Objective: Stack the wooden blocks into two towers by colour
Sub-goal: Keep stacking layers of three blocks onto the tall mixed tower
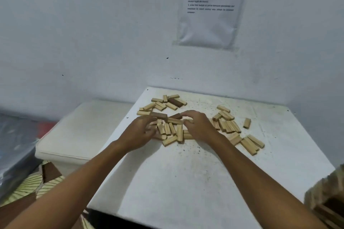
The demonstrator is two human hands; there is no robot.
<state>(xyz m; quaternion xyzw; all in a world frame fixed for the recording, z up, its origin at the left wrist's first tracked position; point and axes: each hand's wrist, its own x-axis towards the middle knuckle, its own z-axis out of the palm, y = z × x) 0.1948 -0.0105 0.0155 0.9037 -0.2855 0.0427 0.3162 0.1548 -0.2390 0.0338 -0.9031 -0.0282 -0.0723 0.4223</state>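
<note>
Head view: both hands are working in the middle of the scattered wooden blocks on the white desk [186,182]. Left hand [138,132] is lying w/ fingers loosely spread over the pale blocks [170,129]; whether it's pinching one can't be told, blur. Right hand [199,126] is arching over the pile, fingertips curled down at a dark block [176,116] just beyond them; grip not clear. Another dark block [158,115] is sitting just past the left fingertips, a third [175,102] farther beyond both hands. More pale ones are lying right of the right hand [228,123]. No tower is started yet. Judgement: sorting is going best by pulling the few dark blocks out first, to one side, then laying flat, squared rows on bare desk nearer the person, away from loose pieces that could knock a base.
</note>
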